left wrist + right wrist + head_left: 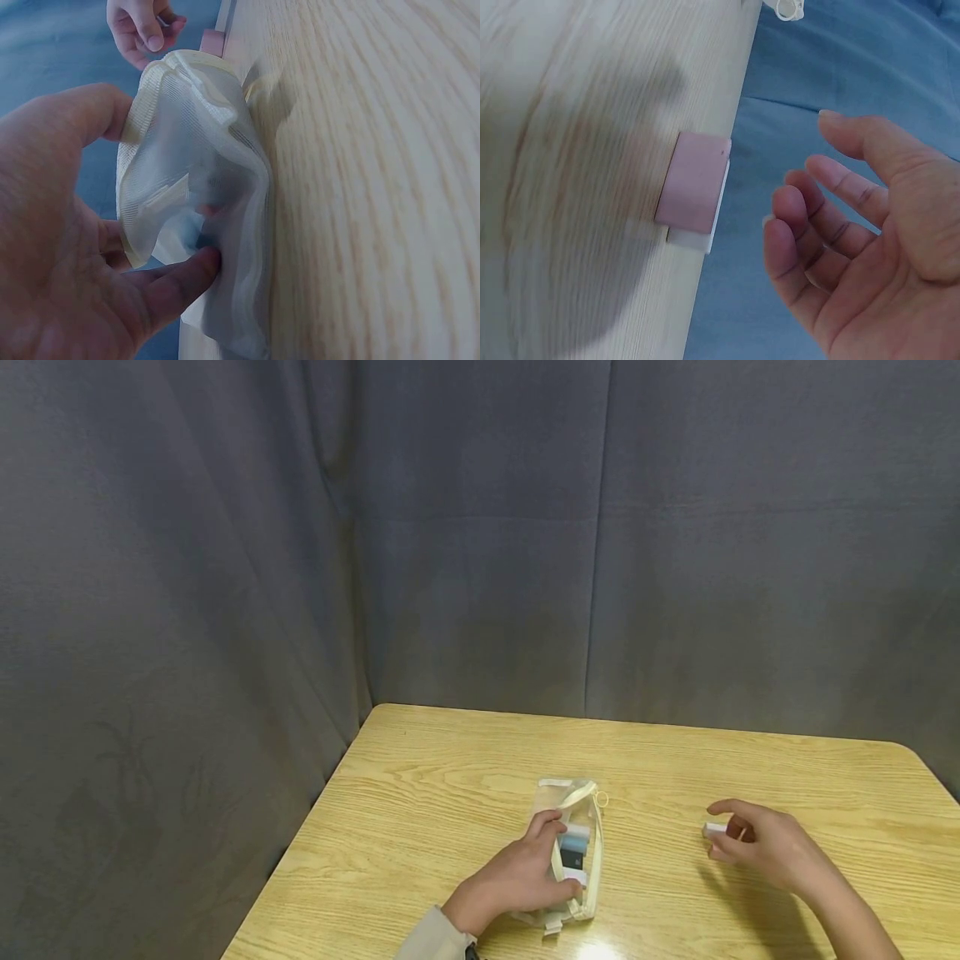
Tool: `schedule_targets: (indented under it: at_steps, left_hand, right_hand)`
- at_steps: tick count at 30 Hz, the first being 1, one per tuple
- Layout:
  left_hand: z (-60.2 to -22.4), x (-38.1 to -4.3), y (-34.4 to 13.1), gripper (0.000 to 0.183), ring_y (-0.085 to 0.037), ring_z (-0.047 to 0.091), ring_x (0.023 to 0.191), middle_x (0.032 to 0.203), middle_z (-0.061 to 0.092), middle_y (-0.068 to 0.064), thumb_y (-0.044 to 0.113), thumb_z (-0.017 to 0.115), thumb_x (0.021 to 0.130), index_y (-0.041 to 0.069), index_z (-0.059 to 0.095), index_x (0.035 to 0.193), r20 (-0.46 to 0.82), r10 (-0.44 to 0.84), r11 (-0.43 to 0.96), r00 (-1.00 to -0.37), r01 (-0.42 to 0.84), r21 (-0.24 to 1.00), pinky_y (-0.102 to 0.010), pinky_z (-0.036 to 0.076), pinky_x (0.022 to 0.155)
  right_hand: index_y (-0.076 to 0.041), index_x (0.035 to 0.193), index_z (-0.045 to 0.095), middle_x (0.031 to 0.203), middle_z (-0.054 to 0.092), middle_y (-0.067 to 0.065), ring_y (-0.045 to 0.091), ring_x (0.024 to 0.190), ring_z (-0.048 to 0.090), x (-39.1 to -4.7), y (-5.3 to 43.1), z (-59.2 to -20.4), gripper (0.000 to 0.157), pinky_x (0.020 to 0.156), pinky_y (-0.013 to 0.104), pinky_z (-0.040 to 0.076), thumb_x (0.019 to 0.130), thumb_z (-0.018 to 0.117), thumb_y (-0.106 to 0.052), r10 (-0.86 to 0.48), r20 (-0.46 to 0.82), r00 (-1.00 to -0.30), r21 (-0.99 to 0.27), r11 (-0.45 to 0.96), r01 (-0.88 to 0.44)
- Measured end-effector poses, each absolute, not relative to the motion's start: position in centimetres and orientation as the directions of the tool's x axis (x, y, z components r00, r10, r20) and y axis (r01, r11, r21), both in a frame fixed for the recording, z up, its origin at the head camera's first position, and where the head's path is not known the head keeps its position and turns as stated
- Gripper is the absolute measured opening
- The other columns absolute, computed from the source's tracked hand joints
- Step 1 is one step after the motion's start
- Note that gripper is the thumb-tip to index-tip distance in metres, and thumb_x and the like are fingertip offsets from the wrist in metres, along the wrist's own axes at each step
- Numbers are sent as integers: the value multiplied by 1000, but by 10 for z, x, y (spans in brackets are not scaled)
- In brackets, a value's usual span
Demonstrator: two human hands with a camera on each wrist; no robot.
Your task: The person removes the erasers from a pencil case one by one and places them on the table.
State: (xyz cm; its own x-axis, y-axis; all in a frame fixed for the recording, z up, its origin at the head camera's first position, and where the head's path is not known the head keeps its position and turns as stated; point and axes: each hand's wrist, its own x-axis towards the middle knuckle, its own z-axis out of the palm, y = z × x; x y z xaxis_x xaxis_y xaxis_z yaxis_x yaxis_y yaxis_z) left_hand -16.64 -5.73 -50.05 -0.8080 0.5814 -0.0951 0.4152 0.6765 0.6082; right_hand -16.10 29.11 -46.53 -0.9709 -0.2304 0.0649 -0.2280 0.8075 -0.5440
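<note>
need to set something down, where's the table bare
Bare table lies between the pouch and pink block, left of the left hand, and behind the pouch toward the curtain. Crowded around the pouch that the left hand holds, and at the pink block beside the right hand.

Passage between pouch (597,853) and pink block (694,184) (over tabletop (648,827)); curtain (480,577) behind.
</note>
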Motion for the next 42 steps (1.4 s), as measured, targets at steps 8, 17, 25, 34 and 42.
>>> schedule_targets:
  at_steps: [8, 17, 25, 34, 42]
  left_hand:
    - [-499, -166, -58, 76, -4, 49, 53, 153, 6, 9, 48, 58, 84, 13, 27, 143, -96, 590, 672, -802, 421, 610, -22, 42, 45]
    - [-501, -167, -59, 76, -3, 49, 54, 152, 7, 9, 49, 58, 83, 13, 28, 143, -90, 593, 667, -800, 425, 612, -22, 43, 47]
    - [-502, -167, -58, 75, -3, 50, 57, 152, 7, 9, 48, 58, 84, 12, 28, 143, -86, 594, 667, -800, 430, 609, -21, 43, 47]
    - [-503, -167, -58, 76, -6, 46, 47, 152, 6, 11, 47, 59, 83, 13, 28, 143, -99, 586, 666, -804, 410, 623, -23, 43, 44]
    - [-503, -167, -58, 76, -6, 46, 48, 152, 6, 12, 48, 60, 83, 14, 28, 143, -95, 583, 669, -807, 409, 621, -23, 43, 44]
  right_hand:
    - [-11, 121, 58, 72, 60, -8, 2, 58, 55, -164, 280, -466, 39, 53, 21, 41, 88, 64, -30, -235, 105, -966, -542, 801, -254]
    - [-12, 118, 60, 73, 55, -9, 2, 58, 48, -167, 267, -469, 38, 52, 21, 40, 84, 69, -28, -251, 142, -957, -534, 795, -288]
    - [-11, 117, 60, 73, 55, -8, 3, 56, 46, -170, 250, -474, 37, 50, 21, 39, 85, 68, -26, -290, 148, -946, -558, 765, -322]
    - [-12, 117, 61, 72, 55, -9, 4, 56, 48, -173, 235, -474, 35, 50, 22, 39, 84, 69, -24, -291, 157, -944, -563, 759, -328]
    - [-12, 116, 61, 72, 55, -8, 4, 53, 47, -175, 228, -476, 34, 48, 22, 39, 84, 69, -22, -295, 153, -943, -569, 754, -328]
